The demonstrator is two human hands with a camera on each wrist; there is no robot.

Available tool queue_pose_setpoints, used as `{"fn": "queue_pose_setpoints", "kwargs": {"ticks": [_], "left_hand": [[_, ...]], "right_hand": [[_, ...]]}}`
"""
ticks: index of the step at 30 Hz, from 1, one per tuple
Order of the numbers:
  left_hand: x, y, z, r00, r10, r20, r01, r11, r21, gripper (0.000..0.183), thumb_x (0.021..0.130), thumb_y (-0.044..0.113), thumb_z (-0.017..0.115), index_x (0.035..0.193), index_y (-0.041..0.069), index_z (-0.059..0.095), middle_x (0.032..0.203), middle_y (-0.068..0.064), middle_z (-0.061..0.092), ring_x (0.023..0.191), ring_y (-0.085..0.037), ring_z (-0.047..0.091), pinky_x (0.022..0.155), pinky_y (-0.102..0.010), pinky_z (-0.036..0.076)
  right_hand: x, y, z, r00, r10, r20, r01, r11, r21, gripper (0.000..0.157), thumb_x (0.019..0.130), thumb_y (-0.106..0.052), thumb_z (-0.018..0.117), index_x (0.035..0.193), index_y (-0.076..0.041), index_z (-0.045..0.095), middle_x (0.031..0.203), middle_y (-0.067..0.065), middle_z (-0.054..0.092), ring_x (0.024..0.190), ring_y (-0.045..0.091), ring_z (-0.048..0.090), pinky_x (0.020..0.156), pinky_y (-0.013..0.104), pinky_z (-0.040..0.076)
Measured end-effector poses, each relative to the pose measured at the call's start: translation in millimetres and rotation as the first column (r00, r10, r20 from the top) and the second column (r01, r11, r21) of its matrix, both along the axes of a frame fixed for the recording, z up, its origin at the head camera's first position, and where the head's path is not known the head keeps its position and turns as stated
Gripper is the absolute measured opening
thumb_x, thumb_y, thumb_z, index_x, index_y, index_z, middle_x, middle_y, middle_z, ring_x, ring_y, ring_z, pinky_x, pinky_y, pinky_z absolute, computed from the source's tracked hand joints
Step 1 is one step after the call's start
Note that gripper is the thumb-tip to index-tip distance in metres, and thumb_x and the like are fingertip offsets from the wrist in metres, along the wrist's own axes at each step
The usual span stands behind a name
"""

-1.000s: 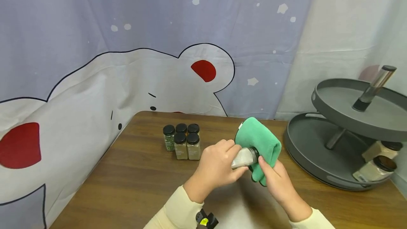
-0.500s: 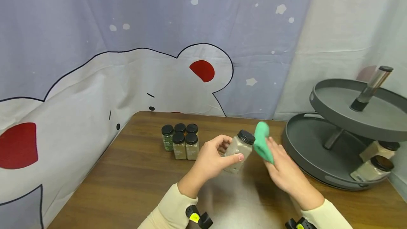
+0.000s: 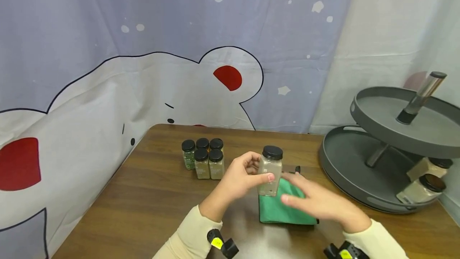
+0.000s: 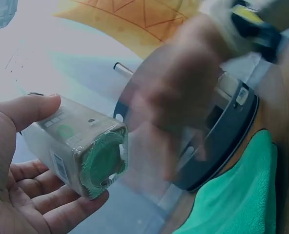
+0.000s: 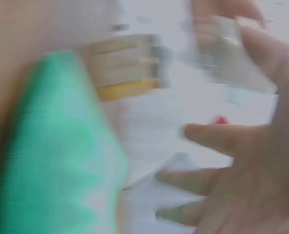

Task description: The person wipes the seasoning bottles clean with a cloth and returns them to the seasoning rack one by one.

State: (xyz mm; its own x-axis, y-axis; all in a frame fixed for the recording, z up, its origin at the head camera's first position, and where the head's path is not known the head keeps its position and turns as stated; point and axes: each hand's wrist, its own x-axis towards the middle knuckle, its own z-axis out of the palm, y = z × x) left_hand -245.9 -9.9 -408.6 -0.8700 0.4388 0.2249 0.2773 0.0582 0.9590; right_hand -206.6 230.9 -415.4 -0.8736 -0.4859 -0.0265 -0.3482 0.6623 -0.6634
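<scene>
Jar up in L hand, R hand free over cloth.
Nearest: cream sleeves (image 3: 190, 233) w/ black wrist cams (image 3: 223, 244). L hand (image 3: 238, 177) grips clear sq. jar (image 3: 270, 173), blk lid up, approx. upright, held off tbl (image 3: 151, 211), thumb on near side. R hand (image 3: 318, 201) released, fingers spread, apart from jar; blurred in both wrist views. Green cloth (image 3: 284, 214) lies on tbl below & behind R hand. Farther, L: 5 spice jars (image 3: 203, 167), blk lids, bunched upright. Far R: grey 2-tier rack (image 3: 402, 131), 2 jars (image 3: 424, 191) tilted on lower tier, R side. Farthest: lilac/white curtain (image 3: 172, 83).
</scene>
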Motion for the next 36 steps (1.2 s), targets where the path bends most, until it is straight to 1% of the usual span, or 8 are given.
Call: {"fn": "queue_pose_setpoints", "kwargs": {"ticks": [2,5,10,18,22,28,31,36], "left_hand": [[0.0,1.1,-0.3,1.000,-0.018,0.002,0.018,1.000,-0.013,0.037,0.086,0.012,0.081,0.116,-0.001,0.063,0.101,-0.007,0.068,0.084,-0.011,0.068,0.075,-0.024,0.055],[-0.4,3.3,-2.1,0.999,-0.035,-0.006,0.035,0.998,-0.045,0.038,0.085,0.013,0.082,0.115,0.001,0.063,0.099,-0.005,0.068,0.082,-0.011,0.068,0.073,-0.025,0.055],[-0.3,6.5,-5.2,0.998,-0.056,-0.022,0.053,0.992,-0.113,0.038,0.083,0.017,0.084,0.113,0.006,0.064,0.099,0.001,0.066,0.081,-0.009,0.067,0.075,-0.026,0.055],[9.7,19.0,-11.9,0.997,-0.045,-0.068,0.028,0.970,-0.242,0.042,0.079,0.025,0.089,0.112,0.012,0.065,0.101,0.005,0.067,0.084,-0.006,0.064,0.072,-0.023,0.055],[18.7,25.8,-13.4,0.986,-0.050,-0.157,-0.001,0.951,-0.309,0.049,0.082,0.033,0.086,0.122,0.016,0.061,0.109,0.006,0.067,0.092,-0.005,0.064,0.077,-0.023,0.055],[22.7,18.5,-2.7,0.971,0.019,-0.237,-0.087,0.955,-0.283,0.046,0.093,0.035,0.074,0.130,0.018,0.055,0.110,0.007,0.066,0.093,-0.008,0.065,0.081,-0.027,0.053],[19.7,10.6,2.7,0.972,0.041,-0.229,-0.104,0.958,-0.266,0.033,0.097,0.033,0.069,0.124,0.016,0.059,0.097,0.009,0.066,0.082,-0.005,0.063,0.075,-0.026,0.052],[16.3,3.5,7.6,0.966,0.058,-0.251,-0.126,0.956,-0.263,0.021,0.099,0.031,0.065,0.113,0.015,0.066,0.083,0.010,0.064,0.068,-0.006,0.058,0.064,-0.025,0.049]], "right_hand": [[-5.9,2.7,25.0,0.999,-0.005,-0.036,-0.002,0.982,-0.187,0.052,0.105,-0.027,0.055,0.152,-0.006,0.042,0.144,0.026,0.051,0.130,0.051,0.049,0.093,0.061,0.050],[-11.6,-1.4,53.2,0.999,-0.040,-0.029,0.030,0.955,-0.294,0.046,0.105,-0.025,0.056,0.148,-0.012,0.046,0.128,0.020,0.062,0.098,0.033,0.070,0.071,0.043,0.059],[-13.7,-11.5,70.2,0.996,-0.078,-0.040,0.068,0.978,-0.199,0.042,0.099,-0.036,0.067,0.136,-0.018,0.060,0.119,0.011,0.065,0.059,0.020,0.064,0.054,0.037,0.055],[-1.1,0.1,63.1,0.978,0.060,-0.197,-0.070,0.996,-0.046,0.040,0.101,-0.029,0.064,0.135,-0.011,0.056,0.113,0.001,0.065,0.072,0.007,0.062,0.062,0.029,0.055],[11.5,14.9,59.4,0.915,0.022,-0.402,0.002,0.998,0.060,0.038,0.099,-0.025,0.067,0.134,-0.014,0.060,0.118,-0.005,0.065,0.083,0.002,0.058,0.069,0.027,0.052],[20.5,77.8,63.4,0.733,-0.112,-0.671,0.280,0.948,0.148,0.043,0.094,-0.017,0.073,0.134,-0.010,0.061,0.116,0.004,0.067,0.082,0.009,0.056,0.066,0.036,0.047],[22.0,116.2,63.1,0.715,-0.174,-0.677,0.409,0.890,0.203,0.045,0.096,-0.019,0.071,0.137,-0.005,0.058,0.118,0.014,0.063,0.077,0.015,0.054,0.063,0.039,0.046],[23.2,160.6,46.0,0.734,-0.234,-0.638,0.526,0.789,0.317,0.048,0.098,-0.023,0.068,0.136,0.003,0.052,0.122,0.028,0.054,0.091,0.042,0.060,0.068,0.059,0.048]]}}
